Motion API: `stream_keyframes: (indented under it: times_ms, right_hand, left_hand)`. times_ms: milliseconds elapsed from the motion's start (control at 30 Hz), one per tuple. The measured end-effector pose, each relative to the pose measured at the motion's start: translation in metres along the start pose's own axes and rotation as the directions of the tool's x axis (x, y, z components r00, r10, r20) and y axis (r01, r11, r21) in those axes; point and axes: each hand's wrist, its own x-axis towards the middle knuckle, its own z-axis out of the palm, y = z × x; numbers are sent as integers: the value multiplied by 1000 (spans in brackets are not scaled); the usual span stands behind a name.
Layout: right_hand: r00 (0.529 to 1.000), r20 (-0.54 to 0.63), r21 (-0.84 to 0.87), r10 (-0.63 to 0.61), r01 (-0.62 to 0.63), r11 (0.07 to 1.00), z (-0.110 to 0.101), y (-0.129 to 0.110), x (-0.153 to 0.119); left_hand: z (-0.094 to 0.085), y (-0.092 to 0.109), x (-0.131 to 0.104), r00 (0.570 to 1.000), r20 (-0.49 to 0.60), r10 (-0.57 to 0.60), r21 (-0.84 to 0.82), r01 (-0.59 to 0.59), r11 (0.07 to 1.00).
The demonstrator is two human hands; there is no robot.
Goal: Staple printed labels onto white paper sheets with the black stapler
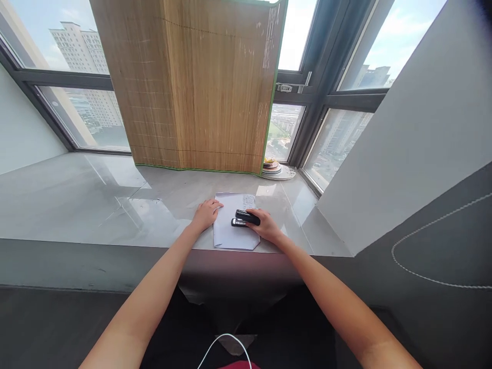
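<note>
White cord (pixel 227 335) looped at 6 o'clock | right hand (pixel 265 224) gripping black stapler (pixel 241 214), set over white paper (pixel 226 236) toward its 3 o'clock side, nose to 9 | left hand (pixel 207 212) at paper's 10 o'clock edge, grip: cannot tell | bamboo blind (pixel 215 102) beyond, 11 o'clock

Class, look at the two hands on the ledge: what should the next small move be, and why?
Probably, the left hand should lift the paper's left edge towards the stapler. The right hand holds the stapler with its open mouth facing left, its base seemingly above the paper, and the left hand rests by that edge.
</note>
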Motion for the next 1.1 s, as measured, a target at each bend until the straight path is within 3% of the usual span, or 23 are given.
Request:
stream_keyframes:
  times_ms: [200,333,433,500,567,633,700,733,867,1100]
  right_hand:
    - [990,-31,-10,139,-140,990,-81,29,-53]
    - [982,-74,-30,171,-174,984,-113,51,-69]
    - [992,-23,-17,121,-121,992,-115,55,-66]
    - [996,60,-7,70,-69,998,-110,51,-60]
    - [992,126,-2,13,-13,1000,-106,46,-54]
    - [990,138,-20,-35,38,999,-103,43,-50]
    - [992,112,-55,-59,65,996,-103,42,-48]
    - [993,95,-71,-63,70,995,-104,43,-48]
    - [996,66,-107,-63,70,992,-105,47,-49]
    - [998,28,-160,-48,52,986,-105,44,-48]
  left_hand:
    - [3,1,2,1000,2,30,1,-30,1000]
    - [7,8,-2,992,-96,80,17,-79,997]
    - [4,22,-8,959,-168,230,19,-230,973]
    - [-1,33,-9,918,-119,378,-40,-385,922]
    - [-5,43,-4,835,28,549,-138,-541,830]
    - [-6,52,5,713,204,670,-231,-630,741]
    - [-4,59,16,623,335,707,-286,-648,706]
    - [-2,63,21,598,378,707,-296,-645,704]
    - [3,79,32,558,453,695,-279,-652,705]
    - [6,86,30,575,429,697,-233,-675,700]
